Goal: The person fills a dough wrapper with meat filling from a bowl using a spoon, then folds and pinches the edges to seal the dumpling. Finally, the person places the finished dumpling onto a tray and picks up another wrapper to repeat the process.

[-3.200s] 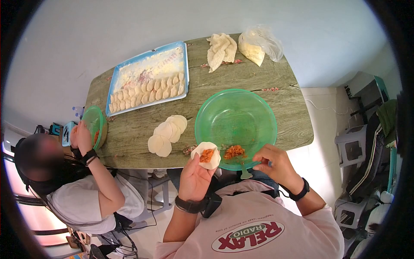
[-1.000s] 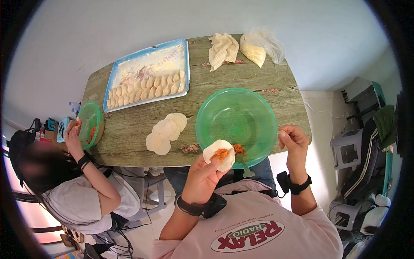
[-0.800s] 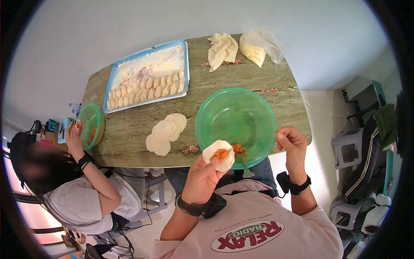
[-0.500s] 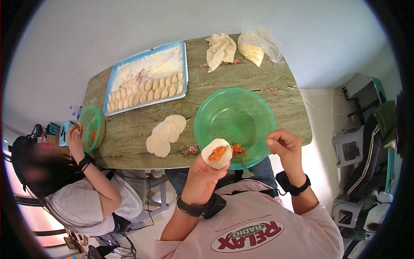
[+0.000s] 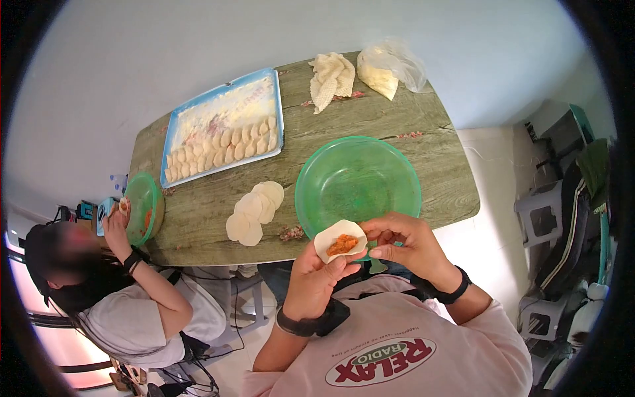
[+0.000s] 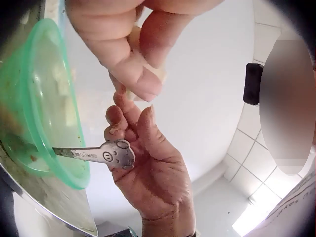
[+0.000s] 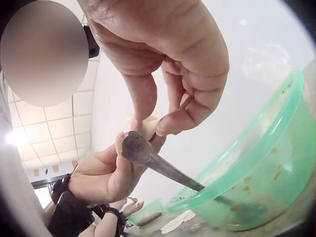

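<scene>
The right hand's point(image 5: 405, 247) thumb and forefinger are drawn narrow, and their fingertips point(image 5: 374, 233) pinch the 3 o'clock edge of the wrapper point(image 5: 334, 233). The right wrist view shows the same pale edge caught between them. The left hand point(image 5: 320, 276) cradles the wrapper from below, its fingers curled up around the near side and the thumb set at about 6 o'clock. The wrapper is held in the air just past the 6 o'clock rim of the green bowl point(image 5: 357, 173), near the person's chest. It lies cupped with its open face up toward the head camera and a heap of orange filling point(image 5: 342, 244) at its centre. Slightly squeezed into an oval, its long axis runs from roughly 8 to 2 o'clock. By the look of it the filling is done and the folding is just beginning. The next move would call for bringing the pinched edge over the heap to meet the opposite rim and sealing along the seam without squeezing filling out. A spoon point(image 6: 106, 154) leans in the bowl, its handle over the rim below both hands. On the table point(image 5: 436, 159), a stack of wrappers point(image 5: 254, 208) lies at the bowl's 9 o'clock, and a tray point(image 5: 198, 112) of finished pieces lies at its 10 o'clock.
</scene>
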`<state>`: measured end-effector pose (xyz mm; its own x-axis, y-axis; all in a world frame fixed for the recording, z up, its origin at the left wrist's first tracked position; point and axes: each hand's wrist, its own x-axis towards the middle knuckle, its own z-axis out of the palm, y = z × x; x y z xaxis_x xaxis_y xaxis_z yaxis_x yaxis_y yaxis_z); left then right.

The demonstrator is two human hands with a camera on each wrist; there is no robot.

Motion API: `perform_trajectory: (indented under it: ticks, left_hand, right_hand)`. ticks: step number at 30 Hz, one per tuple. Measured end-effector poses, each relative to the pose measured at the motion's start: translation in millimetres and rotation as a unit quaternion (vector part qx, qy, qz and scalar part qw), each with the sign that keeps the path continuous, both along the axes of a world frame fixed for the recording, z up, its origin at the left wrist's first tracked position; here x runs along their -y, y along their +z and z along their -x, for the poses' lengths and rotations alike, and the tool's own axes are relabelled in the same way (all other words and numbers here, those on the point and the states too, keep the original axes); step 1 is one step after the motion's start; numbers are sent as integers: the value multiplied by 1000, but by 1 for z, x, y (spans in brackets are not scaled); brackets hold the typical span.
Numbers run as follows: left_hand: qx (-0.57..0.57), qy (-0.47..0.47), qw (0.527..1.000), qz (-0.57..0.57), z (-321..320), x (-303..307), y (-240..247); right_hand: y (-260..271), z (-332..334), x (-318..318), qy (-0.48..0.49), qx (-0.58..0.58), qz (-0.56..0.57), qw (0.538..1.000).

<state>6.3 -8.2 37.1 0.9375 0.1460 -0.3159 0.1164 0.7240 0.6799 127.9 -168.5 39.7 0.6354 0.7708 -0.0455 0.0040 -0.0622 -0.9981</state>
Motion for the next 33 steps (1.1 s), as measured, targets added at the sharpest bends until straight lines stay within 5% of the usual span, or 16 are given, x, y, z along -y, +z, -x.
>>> perform_trajectory:
  ticks: [20,33]
  left_hand:
    - [32,95,980,-170,-4,14,1]
    - [36,101,969,-224,-4,18,0]
  right_hand:
    - [-3,12,-5,-55,-32,-72,995]
    - [4,12,-5,-73,123,-62,988]
